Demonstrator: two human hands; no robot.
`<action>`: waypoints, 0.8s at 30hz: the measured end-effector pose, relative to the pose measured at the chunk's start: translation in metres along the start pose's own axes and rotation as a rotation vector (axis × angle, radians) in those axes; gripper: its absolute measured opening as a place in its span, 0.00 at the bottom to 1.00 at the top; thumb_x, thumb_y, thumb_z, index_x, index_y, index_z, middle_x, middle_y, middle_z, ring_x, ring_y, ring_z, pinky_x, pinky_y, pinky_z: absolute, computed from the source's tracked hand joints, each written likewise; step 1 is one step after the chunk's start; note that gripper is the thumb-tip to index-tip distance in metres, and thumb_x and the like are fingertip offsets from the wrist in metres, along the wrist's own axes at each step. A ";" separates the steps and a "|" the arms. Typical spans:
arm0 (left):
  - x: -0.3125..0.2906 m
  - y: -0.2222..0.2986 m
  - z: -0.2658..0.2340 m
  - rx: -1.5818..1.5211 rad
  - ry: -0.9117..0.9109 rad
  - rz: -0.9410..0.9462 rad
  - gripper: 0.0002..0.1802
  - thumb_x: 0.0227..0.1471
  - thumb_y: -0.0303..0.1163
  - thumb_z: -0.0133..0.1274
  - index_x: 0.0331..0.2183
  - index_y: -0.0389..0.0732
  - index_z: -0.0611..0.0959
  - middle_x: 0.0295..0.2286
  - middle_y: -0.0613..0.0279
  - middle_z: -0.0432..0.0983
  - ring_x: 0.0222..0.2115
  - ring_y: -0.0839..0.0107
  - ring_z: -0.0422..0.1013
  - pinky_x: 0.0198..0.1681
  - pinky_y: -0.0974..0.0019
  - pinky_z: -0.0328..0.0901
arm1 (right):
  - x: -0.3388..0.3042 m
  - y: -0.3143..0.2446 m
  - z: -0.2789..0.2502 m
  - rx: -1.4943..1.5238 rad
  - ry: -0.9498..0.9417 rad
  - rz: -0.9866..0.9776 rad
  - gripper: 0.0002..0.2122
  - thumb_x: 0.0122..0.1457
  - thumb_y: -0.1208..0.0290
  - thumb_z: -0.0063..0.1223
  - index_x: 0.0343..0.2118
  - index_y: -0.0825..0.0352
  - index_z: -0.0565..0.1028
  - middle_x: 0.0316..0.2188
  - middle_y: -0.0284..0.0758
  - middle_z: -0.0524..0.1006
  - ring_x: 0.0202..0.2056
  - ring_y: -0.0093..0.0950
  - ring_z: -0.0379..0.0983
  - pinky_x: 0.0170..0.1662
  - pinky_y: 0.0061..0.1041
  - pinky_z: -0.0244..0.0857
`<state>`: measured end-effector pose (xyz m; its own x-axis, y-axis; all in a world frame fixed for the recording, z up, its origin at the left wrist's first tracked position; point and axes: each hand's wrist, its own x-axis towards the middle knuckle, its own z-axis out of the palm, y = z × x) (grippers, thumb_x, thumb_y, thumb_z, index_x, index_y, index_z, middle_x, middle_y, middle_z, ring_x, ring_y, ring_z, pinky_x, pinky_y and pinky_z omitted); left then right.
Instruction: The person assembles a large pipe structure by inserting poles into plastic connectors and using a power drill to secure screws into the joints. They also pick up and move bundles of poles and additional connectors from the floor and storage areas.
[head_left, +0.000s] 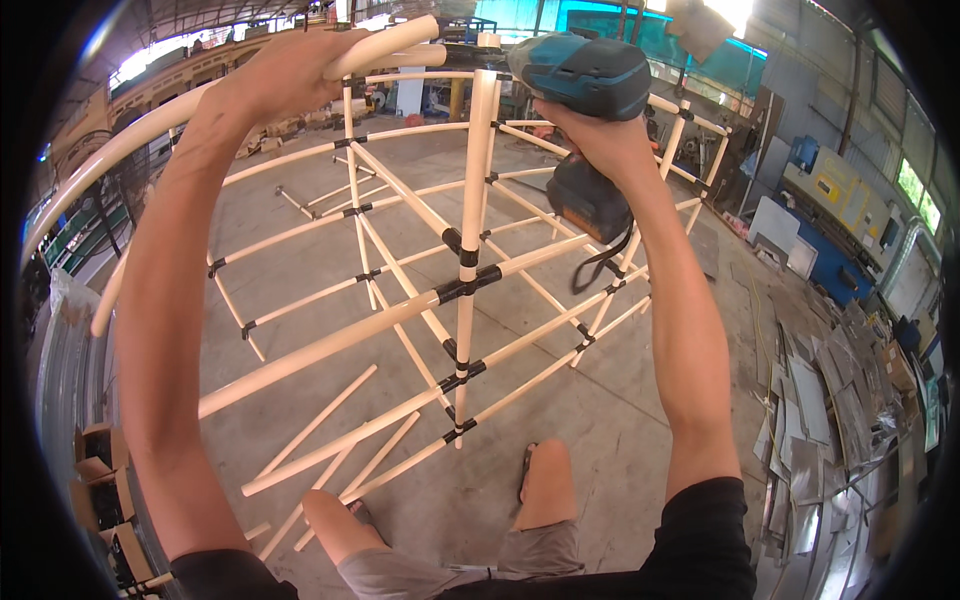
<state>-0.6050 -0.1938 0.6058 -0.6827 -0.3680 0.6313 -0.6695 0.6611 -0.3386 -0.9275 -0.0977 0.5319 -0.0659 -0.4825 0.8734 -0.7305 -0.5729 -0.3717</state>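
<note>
Gripping power tool (588, 82) — right hand (605, 142) raised

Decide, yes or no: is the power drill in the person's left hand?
No: the right hand holds the power drill, while the left hand grips a cream tube.

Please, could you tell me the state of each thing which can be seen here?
Left hand: closed around a cream pipe.
Right hand: gripping the power drill.
Power drill: raised; running or not, unclear.
Pipe frame: standing, joined by black connectors.
Loose pipes: lying on the floor.
Metal sheets: heaped, overlapping.
</note>
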 end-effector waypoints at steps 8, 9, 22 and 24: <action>0.006 -0.007 0.012 0.157 -0.027 0.039 0.40 0.45 0.21 0.49 0.60 0.56 0.63 0.34 0.51 0.76 0.33 0.53 0.73 0.38 0.53 0.67 | -0.003 -0.008 0.000 0.031 -0.032 0.206 0.13 0.51 0.59 0.64 0.24 0.65 0.77 0.14 0.25 0.71 0.15 0.15 0.64 0.18 0.19 0.60; 0.004 -0.006 0.012 0.182 0.002 0.061 0.40 0.46 0.20 0.48 0.60 0.58 0.63 0.33 0.52 0.76 0.30 0.54 0.75 0.36 0.54 0.68 | -0.005 -0.011 0.000 0.045 -0.044 0.249 0.13 0.51 0.59 0.64 0.24 0.65 0.77 0.14 0.25 0.71 0.15 0.15 0.64 0.18 0.18 0.60; 0.008 -0.005 -0.034 -0.220 -0.286 -0.249 0.30 0.43 0.33 0.55 0.50 0.34 0.71 0.37 0.51 0.75 0.38 0.62 0.72 0.44 0.59 0.65 | -0.005 0.015 -0.002 0.000 -0.024 0.019 0.14 0.49 0.58 0.64 0.33 0.63 0.79 0.20 0.28 0.73 0.22 0.20 0.68 0.27 0.24 0.64; -0.023 -0.060 -0.025 -0.031 0.083 -0.084 0.31 0.43 0.29 0.53 0.52 0.36 0.70 0.38 0.48 0.76 0.40 0.57 0.73 0.47 0.59 0.64 | -0.002 -0.007 -0.002 0.013 -0.044 0.077 0.16 0.47 0.61 0.64 0.36 0.64 0.79 0.29 0.33 0.79 0.31 0.28 0.74 0.38 0.30 0.67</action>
<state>-0.5423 -0.2086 0.6289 -0.5974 -0.3685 0.7122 -0.7128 0.6510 -0.2610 -0.9234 -0.0919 0.5335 -0.0914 -0.5538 0.8276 -0.7157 -0.5413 -0.4413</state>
